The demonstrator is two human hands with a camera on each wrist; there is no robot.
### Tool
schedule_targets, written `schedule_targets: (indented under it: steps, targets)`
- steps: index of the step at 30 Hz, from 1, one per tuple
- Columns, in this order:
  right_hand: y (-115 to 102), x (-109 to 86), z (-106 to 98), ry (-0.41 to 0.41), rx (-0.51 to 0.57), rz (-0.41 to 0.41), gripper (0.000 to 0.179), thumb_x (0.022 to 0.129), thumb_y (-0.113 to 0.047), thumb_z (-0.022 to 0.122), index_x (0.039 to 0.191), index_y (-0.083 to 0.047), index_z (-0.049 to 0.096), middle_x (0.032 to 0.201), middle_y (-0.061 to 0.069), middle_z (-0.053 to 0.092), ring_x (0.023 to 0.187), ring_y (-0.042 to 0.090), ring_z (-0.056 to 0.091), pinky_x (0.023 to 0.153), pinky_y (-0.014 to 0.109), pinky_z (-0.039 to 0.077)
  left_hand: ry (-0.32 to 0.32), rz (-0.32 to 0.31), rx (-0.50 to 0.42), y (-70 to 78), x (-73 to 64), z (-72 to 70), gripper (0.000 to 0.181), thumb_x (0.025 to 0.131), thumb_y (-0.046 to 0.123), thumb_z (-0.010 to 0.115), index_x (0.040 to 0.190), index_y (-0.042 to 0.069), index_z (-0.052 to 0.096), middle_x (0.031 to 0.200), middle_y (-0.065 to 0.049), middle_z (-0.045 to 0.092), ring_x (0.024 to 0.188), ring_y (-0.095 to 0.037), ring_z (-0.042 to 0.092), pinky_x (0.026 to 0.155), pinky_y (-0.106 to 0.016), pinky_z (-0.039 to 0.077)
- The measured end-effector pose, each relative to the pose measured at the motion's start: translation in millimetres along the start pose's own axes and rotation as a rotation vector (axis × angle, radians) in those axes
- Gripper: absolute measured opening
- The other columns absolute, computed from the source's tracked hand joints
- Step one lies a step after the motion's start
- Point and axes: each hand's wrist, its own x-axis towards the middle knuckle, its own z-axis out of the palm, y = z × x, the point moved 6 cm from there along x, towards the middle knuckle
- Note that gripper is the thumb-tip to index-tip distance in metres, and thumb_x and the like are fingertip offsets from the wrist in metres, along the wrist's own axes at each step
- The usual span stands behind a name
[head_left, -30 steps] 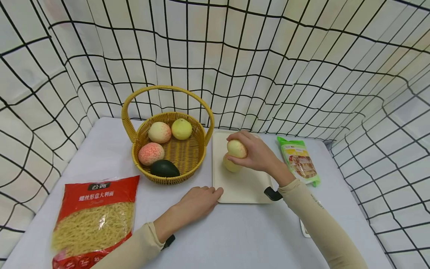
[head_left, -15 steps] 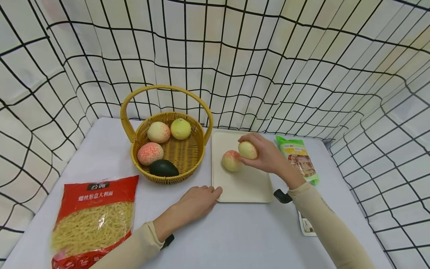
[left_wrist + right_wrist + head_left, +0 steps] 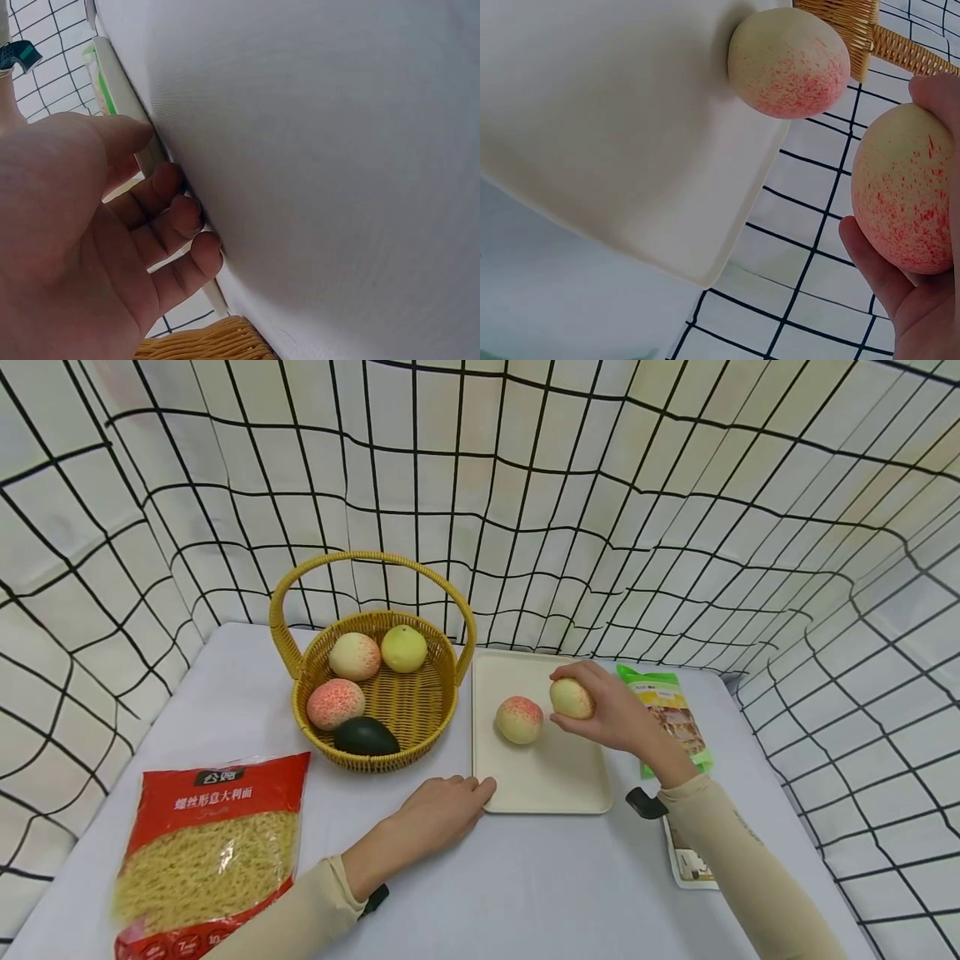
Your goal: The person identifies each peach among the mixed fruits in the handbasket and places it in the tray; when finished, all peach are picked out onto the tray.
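Right hand (image 3: 603, 706) raised, left hand (image 3: 438, 810) down low: that is how I find them from my far-off seat. In the last second, the right hand has slid toward the right edge of the flat, cream, four-sided tray (image 3: 547, 785), taking the round, pale yellow, red-specked peach (image 3: 572, 698) along. Its fingers and thumb curl round that peach. At first the held peach hid part of a second round peach, pale yellow with a pink-red top (image 3: 519, 720); now I can see a gap between them. I think that means the second one sits by itself, free of the hand. It lies on the tray, a bit left of the middle, between both hands but nearer the right one. The held peach seems to hang over the tray's right side, closer to the far edge than the near edge. The left hand has stayed at the tray's near left corner, fingers loosely bent, tips by the rim; I see nothing held in it. Maybe it keeps the tray from sliding. Past the tray's left edge, toward the far edge of the white tabletop (image 3: 525, 877), stands a yellow woven basket (image 3: 408, 702).
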Motion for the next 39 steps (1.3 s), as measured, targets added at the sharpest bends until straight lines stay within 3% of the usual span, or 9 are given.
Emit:
schedule_targets:
  steps: [25, 39]
  targets:
    - [27.5, -12.8, 10.6, -0.084, -0.043, 0.086, 0.056, 0.089, -0.032, 0.087, 0.136, -0.015, 0.064, 0.131, 0.005, 0.066, 0.108, 0.025, 0.067, 0.089, 0.045, 0.058, -0.002, 0.002, -0.009, -1.5, 1.2, 3.1, 0.019, 0.101, 0.018, 0.07, 0.101, 0.013, 0.052, 0.077, -0.001, 0.061, 0.063, -0.019, 0.058, 0.05, -0.029, 0.039]
    - [37.8, -18.2, 30.8, -0.216, -0.037, 0.171, 0.065, 0.09, -0.033, 0.086, 0.146, -0.021, 0.055, 0.144, 0.006, 0.062, 0.116, 0.026, 0.068, 0.098, 0.049, 0.057, -0.011, -0.003, -0.014, -2.2, 1.4, 3.8, 0.019, 0.102, 0.018, 0.07, 0.101, 0.013, 0.052, 0.077, -0.001, 0.06, 0.064, -0.02, 0.058, 0.051, -0.03, 0.039]
